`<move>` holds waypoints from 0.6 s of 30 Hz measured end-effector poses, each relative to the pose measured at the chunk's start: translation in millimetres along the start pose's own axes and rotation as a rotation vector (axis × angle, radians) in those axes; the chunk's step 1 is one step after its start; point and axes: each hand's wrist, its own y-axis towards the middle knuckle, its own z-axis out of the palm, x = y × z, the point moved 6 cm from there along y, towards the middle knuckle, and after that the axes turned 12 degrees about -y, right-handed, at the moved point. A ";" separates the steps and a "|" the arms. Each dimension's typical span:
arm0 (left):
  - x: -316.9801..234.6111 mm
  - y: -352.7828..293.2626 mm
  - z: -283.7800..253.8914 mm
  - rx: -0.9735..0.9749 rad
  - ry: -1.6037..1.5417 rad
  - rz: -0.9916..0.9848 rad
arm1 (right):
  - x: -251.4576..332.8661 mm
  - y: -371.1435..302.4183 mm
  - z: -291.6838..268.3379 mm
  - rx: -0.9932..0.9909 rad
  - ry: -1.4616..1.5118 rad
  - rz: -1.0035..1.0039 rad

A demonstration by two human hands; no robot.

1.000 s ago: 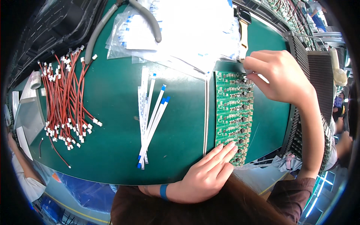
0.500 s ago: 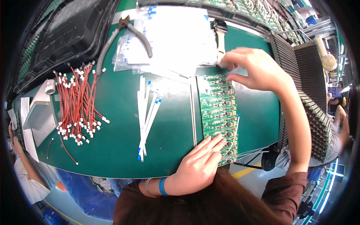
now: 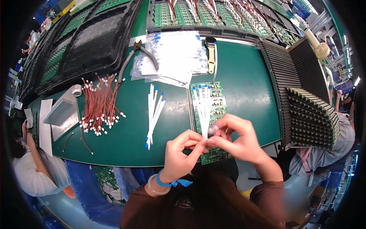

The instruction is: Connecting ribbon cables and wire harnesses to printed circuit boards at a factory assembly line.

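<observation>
One green circuit board on the tabletop, one pair of pliers, two hands at work, one wire bundle, red.

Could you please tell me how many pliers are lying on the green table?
1: the pliers lie at the far side of the green table, between the black tray and the bagged ribbon cables; others may be hidden.

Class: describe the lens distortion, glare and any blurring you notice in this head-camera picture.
Head view: fisheye bends the green mat's edges, corners go black; soft glare streaks the mat right of the circuit board; one patch near the right sleeve is blurred; the hands stay sharp.
</observation>
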 end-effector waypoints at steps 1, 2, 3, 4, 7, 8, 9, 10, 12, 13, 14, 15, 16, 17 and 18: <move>1.7 -1.5 -0.3 0.000 0.004 -0.006 | -2.9 -2.6 5.4 -0.049 0.009 0.001; 2.6 -2.9 0.1 0.000 0.008 -0.015 | -4.9 -2.7 8.9 -0.048 0.012 -0.006; 2.2 -3.5 0.7 -0.006 0.002 -0.026 | -9.9 -3.3 11.5 -0.048 0.068 0.040; 1.3 -4.4 0.3 -0.007 0.005 -0.027 | -13.6 -5.0 13.6 -0.049 0.124 0.090; -2.8 -5.1 1.8 0.024 0.143 0.015 | -18.9 -7.7 20.3 -0.017 0.236 0.122; -3.1 -4.9 2.3 0.019 0.138 0.014 | -20.9 -8.3 21.8 -0.015 0.274 0.126; -2.7 -4.5 2.5 0.014 0.132 0.011 | -22.3 -7.9 21.8 -0.011 0.277 0.133; -1.4 -5.7 2.2 0.009 0.133 0.006 | -23.0 -7.4 21.9 -0.008 0.301 0.140; 1.7 -8.3 0.3 -0.021 0.042 0.001 | -25.0 -9.1 23.1 0.000 0.329 0.154; 2.2 -7.7 0.2 -0.031 0.017 0.014 | -27.2 -9.5 22.9 -0.002 0.380 0.154; 3.1 -7.3 0.8 -0.029 0.017 0.008 | -28.9 -10.2 22.7 -0.005 0.431 0.155; 2.5 -7.0 0.6 -0.044 -0.027 0.016 | -23.1 -10.0 21.0 -0.031 0.538 0.161; 1.3 -7.2 -0.1 -0.063 -0.070 0.026 | -22.9 -9.9 20.7 -0.030 0.541 0.165; 0.5 -6.9 1.0 -0.056 -0.061 0.016 | -22.9 -9.3 19.4 -0.047 0.596 0.155; 1.6 -7.3 1.6 -0.056 -0.060 0.011 | -22.8 -9.1 18.0 -0.064 0.651 0.145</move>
